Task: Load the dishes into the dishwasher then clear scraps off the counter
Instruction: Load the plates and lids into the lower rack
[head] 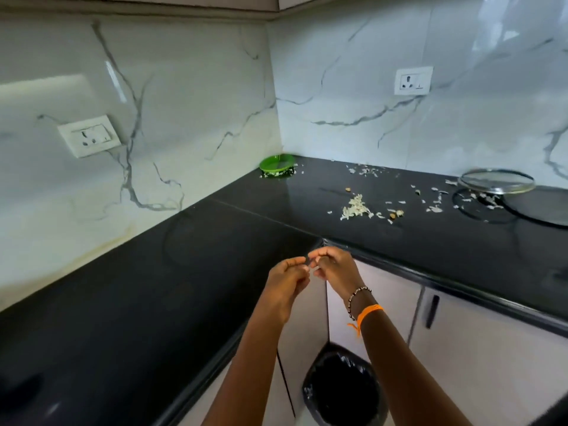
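Hands: my left hand [287, 276] and right hand [333, 267] met fingertip to fingertip over the bin [344, 387], fingers curled; contents unclear.
Risk: peel scraps [356, 207] on the surface [430, 235] might scatter floorward if I swept carelessly.

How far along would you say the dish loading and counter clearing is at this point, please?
No dishwasher shows, so loading can't be judged. The left hand and right hand meet fingertip to fingertip above the lined bin. Scraps still litter the black counter, by the green dish and glass lid.
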